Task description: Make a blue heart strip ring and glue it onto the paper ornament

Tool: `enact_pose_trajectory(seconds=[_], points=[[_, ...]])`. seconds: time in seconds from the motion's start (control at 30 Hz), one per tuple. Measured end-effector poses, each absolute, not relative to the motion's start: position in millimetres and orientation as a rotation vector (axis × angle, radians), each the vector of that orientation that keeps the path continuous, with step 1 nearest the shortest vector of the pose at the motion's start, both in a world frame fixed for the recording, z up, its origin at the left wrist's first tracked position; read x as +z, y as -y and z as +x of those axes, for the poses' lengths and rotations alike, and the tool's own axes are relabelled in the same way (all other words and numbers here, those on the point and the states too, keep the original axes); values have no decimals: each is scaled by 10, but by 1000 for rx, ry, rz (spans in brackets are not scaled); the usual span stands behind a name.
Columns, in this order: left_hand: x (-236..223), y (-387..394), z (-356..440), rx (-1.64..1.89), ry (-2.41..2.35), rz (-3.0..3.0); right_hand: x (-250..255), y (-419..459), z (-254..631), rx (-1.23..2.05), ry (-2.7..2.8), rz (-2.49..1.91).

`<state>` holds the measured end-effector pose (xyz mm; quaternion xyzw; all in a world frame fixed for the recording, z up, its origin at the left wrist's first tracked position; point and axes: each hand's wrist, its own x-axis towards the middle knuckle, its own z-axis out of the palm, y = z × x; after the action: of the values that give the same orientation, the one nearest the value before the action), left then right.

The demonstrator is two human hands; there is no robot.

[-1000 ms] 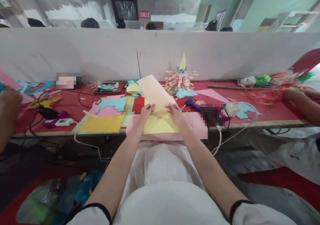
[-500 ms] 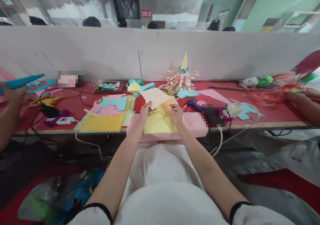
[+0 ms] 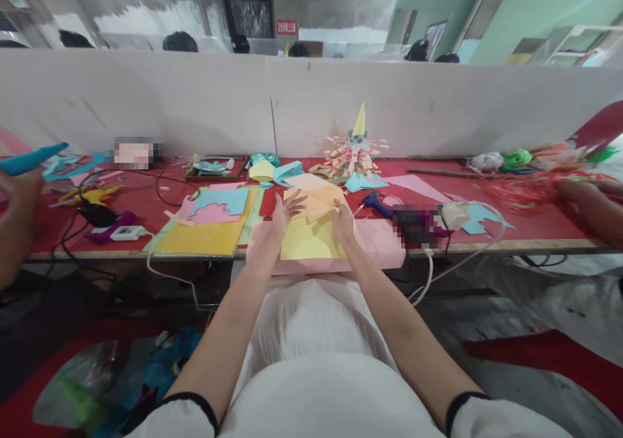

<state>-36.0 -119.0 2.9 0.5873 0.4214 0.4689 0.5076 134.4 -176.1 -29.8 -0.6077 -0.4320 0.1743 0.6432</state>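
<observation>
A peach sheet of paper (image 3: 318, 191), bent over with an orange-looking curled part, lies in front of me above a yellow sheet (image 3: 311, 240). My left hand (image 3: 287, 212) is open at the paper's left side, its fingers spread and reaching over the edge. On the other side, my right hand (image 3: 343, 219) pinches the right edge of the peach sheet between thumb and fingers. Beneath the yellow sheet spreads a pink sheet (image 3: 382, 242) that hangs a little over the table edge.
Behind the papers stands a cone-shaped paper tree (image 3: 354, 152) with a yellow tip. A blue glue gun (image 3: 377, 204) and white cables lie to the right; yellow card (image 3: 207, 238) lies left. Another person's hand (image 3: 22, 188) holds blue material at far left; another works at far right.
The peach sheet has come down from its raised, slanted position and curled over toward the right. My left hand has let go and spread its fingers.
</observation>
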Motion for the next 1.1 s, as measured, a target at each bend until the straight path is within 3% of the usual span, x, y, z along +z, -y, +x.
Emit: enact_pose_trajectory(seconds=[0.2,0.43,0.77,1.1], points=[[-7,1303,-307,1011,-698,1814,-338,1767,1362,476,921,-1273],[-45,1341,-247,1003,-767,2214,-330,1775,1392,478,820,-1304],[-176,1302,-273,990,-707,2160,-314,1788,1420,420,797,-1324],[-156,1209,-225,1032,-969,2355,-341,1773,1431,468,931,-1402]])
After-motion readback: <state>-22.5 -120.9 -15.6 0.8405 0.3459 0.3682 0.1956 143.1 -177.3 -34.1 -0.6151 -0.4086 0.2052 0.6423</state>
